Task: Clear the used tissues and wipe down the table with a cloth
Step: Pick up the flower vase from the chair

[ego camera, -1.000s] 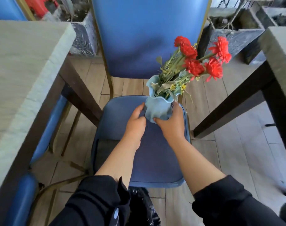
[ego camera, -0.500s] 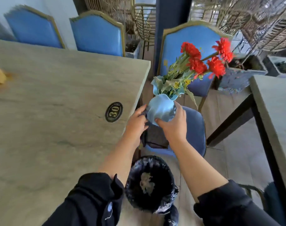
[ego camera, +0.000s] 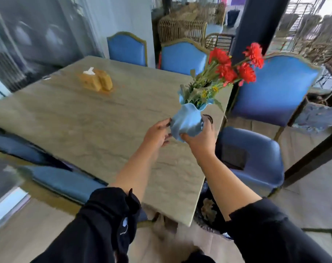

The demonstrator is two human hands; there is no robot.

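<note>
Table (ego camera: pixel 85 130) top shows no loose tissues and no cloth. Right hand (ego camera: pixel 200 138) cups the blue vase (ego camera: pixel 187 122) from below, fingers curled round its side; left hand (ego camera: pixel 157 132) touches the other flank, fingers loosely spread. Vase of red flowers (ego camera: pixel 235 65) hovers over the table's 3 o'clock edge. Tissue box (ego camera: pixel 97 80) sits toward 11. Bin (ego camera: pixel 208 211) at 5 holds waste. Clearing looks done; wiping uncertain.

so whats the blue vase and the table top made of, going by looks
The vase: probably glazed ceramic or moulded plastic; smooth pale blue, a soft sheen, stiff wavy folds. The view is blurred, so either is possible. The table top: looks like stone or a stone-look slab; matt grey-beige, faint long veins, a thick pale edge.
</note>
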